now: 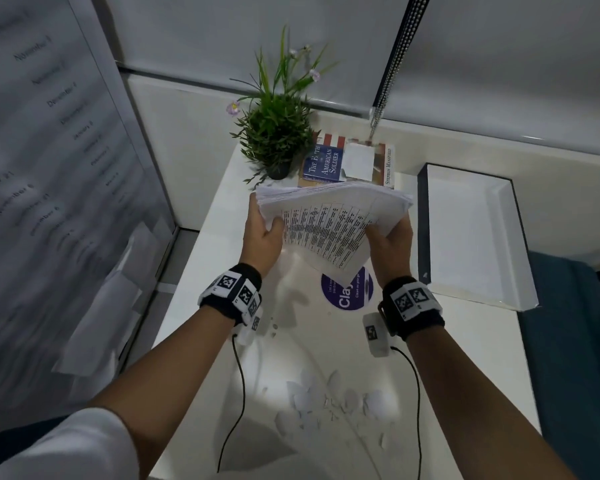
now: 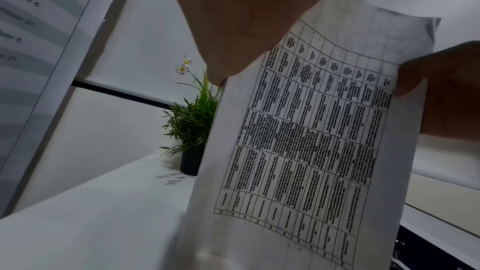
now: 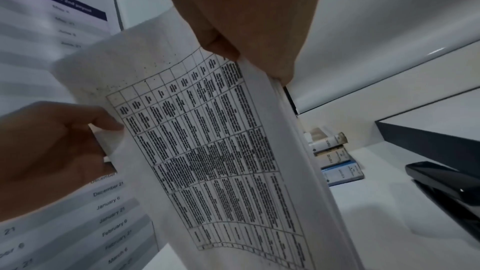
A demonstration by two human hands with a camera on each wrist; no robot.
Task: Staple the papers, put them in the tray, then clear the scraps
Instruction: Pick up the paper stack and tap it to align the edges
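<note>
One stack of papers (image 1: 329,223) is held above the counter (image 1: 194,358), the left hand (image 1: 262,233) and right hand (image 1: 392,239) each gripping a side with curled fingers. One tray (image 1: 471,233) sits to the right, one stapler (image 3: 446,188) near it. Many scraps (image 1: 326,400) lie scattered nearer the person.

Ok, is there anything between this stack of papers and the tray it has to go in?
Nothing visible. Both hands hold the paper stack above the table, and the tray lies just to its right, open-topped. The black stapler sits low on the table near the tray, below the lifted stack rather than across its path.
</note>
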